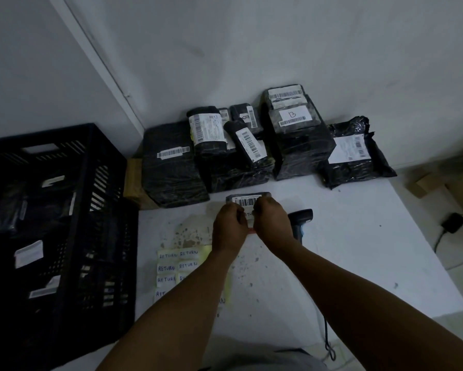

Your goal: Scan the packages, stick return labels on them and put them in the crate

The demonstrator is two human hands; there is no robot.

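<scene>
Your white, speckled, stained counter [345, 250] carries a row of black plastic-wrapped packages with white barcode labels [300, 145] along the far wall. Nearer you lies a small grey package with a barcode sticker [247, 198], just left of a black handheld barcode scanner [301, 218] whose cable runs off the near edge. Handwritten RETURN label slips, white and pale yellow [176, 266], lie in rows at your near left. A black slotted plastic crate [64, 210] stands at the counter's left edge; whether it rests on the counter is unclear.

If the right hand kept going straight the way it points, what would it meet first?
Probably the small package just past the right hand, which pinches a return label; beyond lies the black package stack. Depth is unclear.
</scene>
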